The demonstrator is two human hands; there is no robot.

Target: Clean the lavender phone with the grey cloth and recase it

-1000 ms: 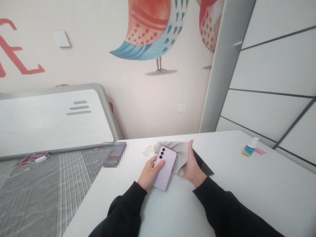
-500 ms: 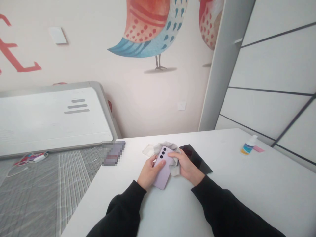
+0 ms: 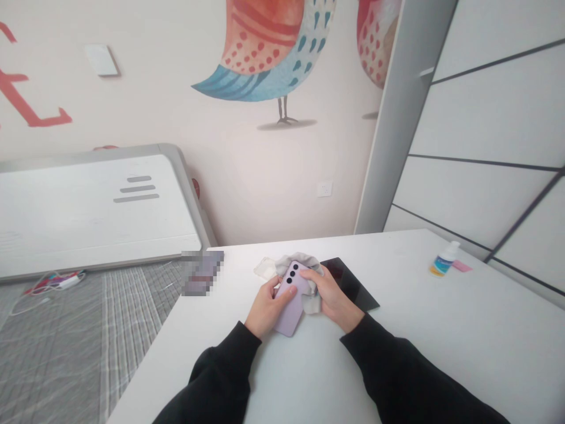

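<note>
A light purple smartphone (image 3: 289, 312) is held above the white table, its back with several black camera lenses facing me and its top tilted to the right. My left hand (image 3: 266, 306) is closed around its left edge, thumb across the back. On the other side, my right hand (image 3: 331, 290) grips a crumpled grey cloth (image 3: 311, 303) against the phone's right edge, with a finger or thumb on the back near the lenses. Part of the cloth shows behind the phone's top. Which of the right fingers press under the phone is hidden.
A dark flat tablet-like panel (image 3: 353, 287) lies by my right hand on the white table (image 3: 424, 353). A pale translucent piece (image 3: 265, 268) lies behind the phone. A blurred-out item (image 3: 203, 274) is at the left edge; a white bottle (image 3: 445, 259) and pink slip (image 3: 461, 266) stand far right.
My right thumb or finger has shifted very slightly on the phone's back, and the cloth's edge beside it has moved a little. Both hands keep their hold.
</note>
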